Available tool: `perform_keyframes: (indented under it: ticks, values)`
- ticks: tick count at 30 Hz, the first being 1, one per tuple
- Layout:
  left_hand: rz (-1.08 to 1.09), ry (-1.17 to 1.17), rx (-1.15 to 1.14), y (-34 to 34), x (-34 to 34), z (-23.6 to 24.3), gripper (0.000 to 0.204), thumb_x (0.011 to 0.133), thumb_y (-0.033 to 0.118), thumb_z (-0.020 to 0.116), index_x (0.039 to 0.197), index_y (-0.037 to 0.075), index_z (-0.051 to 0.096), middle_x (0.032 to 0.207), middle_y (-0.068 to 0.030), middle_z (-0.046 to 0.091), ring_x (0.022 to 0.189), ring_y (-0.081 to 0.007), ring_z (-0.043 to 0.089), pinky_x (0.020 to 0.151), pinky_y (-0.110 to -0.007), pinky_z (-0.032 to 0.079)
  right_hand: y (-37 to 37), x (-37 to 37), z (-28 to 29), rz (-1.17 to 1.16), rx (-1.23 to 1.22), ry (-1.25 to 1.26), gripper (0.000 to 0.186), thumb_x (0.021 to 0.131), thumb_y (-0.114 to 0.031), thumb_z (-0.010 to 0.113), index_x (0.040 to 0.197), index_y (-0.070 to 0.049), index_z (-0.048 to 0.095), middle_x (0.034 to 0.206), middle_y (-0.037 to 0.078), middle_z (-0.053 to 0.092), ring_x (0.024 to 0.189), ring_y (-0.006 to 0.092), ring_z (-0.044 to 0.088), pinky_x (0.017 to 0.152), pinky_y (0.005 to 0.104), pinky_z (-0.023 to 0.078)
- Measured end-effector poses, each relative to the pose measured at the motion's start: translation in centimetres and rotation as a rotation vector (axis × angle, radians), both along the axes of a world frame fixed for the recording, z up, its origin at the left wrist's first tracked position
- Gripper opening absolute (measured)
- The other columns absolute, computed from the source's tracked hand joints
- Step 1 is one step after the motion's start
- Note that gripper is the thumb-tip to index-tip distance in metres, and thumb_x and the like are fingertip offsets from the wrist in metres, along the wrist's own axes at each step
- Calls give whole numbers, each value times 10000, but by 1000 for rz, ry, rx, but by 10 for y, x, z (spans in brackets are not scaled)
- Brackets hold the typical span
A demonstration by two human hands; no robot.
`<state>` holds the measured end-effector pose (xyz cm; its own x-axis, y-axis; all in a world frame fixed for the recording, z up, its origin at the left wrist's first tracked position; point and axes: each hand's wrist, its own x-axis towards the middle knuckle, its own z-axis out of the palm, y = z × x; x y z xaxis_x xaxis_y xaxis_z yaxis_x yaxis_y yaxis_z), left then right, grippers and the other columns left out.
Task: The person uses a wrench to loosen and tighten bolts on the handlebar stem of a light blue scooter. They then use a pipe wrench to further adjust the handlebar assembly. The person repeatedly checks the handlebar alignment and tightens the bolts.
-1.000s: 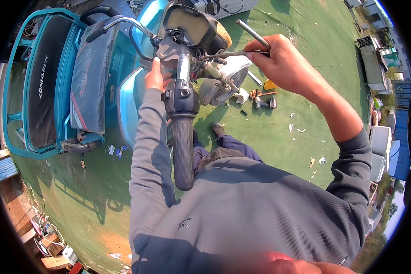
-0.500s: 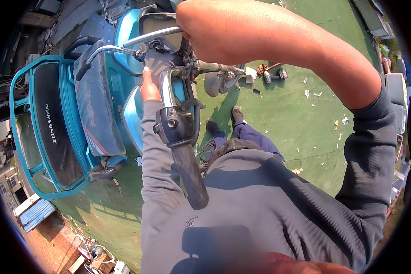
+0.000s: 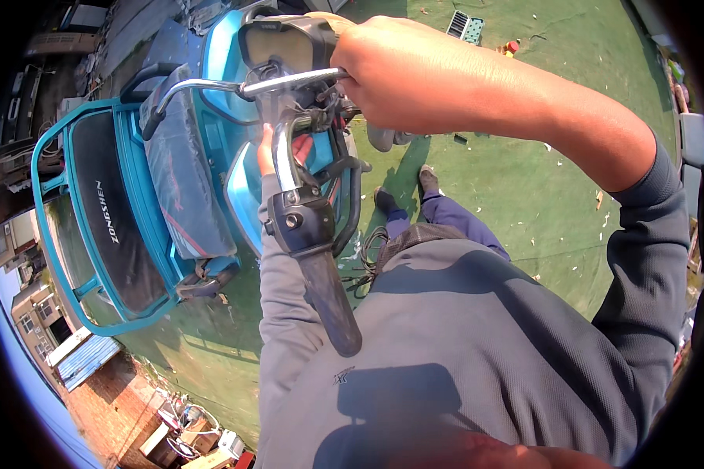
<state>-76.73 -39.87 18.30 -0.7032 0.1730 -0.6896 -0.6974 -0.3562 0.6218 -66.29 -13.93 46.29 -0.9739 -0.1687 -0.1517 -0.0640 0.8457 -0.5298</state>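
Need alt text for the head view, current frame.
A person's right hand grips a metal bar above the handlebar of a turquoise vehicle, while the left hand shows partly behind the handlebar's chrome tube. A plastic-covered seat is at left; green ground spreads below.

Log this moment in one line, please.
right hand: grips metal rod | left hand: under chrome handlebar, grip unclear | seat: plastic-covered

I've got a grey cloth top [image 3: 477,336], straight silver metal rod [image 3: 293,80], black cylindrical grip [image 3: 332,301], curved turquoise metal frame [image 3: 151,215].
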Motion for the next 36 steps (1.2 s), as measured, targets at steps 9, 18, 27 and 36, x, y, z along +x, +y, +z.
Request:
perform_keyframes:
  ticks: [9, 18, 27, 36]
  values:
    - [-41, -48, 271, -1, -19, 25, 425, 938, 419, 658, 1171, 64, 632, 1066, -111, 711, 1022, -297, 680, 901, -478, 563, -8, 73, -71, -148, -255, 310, 81, 851, -59, 601, 822, 16, 603, 675, 218, 622, 661, 394, 658, 593, 494, 512]
    - [-68, -108, 281, 3, -27, 46, 395, 894, 309, 736, 1162, 50, 604, 1110, -127, 684, 1033, -333, 665, 935, -547, 541, -20, 83, -70, -131, -147, 326, 152, 858, -67, 617, 966, 21, 557, 674, 157, 622, 615, 358, 648, 523, 424, 523]
    - [-93, -306, 300, 3, -40, 48, 268, 857, 373, 761, 958, 140, 674, 822, -39, 714, 755, -279, 709, 606, -438, 567, -7, 112, -149, -468, -622, 322, 153, 906, -39, 648, 1048, 15, 661, 788, 208, 653, 649, 393, 629, 549, 387, 491]
    - [-165, -194, -34, 12, -42, 79, 228, 856, 363, 772, 838, 153, 687, 705, 1, 695, 566, -192, 671, 448, -317, 527, -8, 123, -178, -612, -895, 94, 250, 987, -161, 590, 1133, 20, 681, 669, 68, 582, 614, 84, 465, 575, 276, 426]
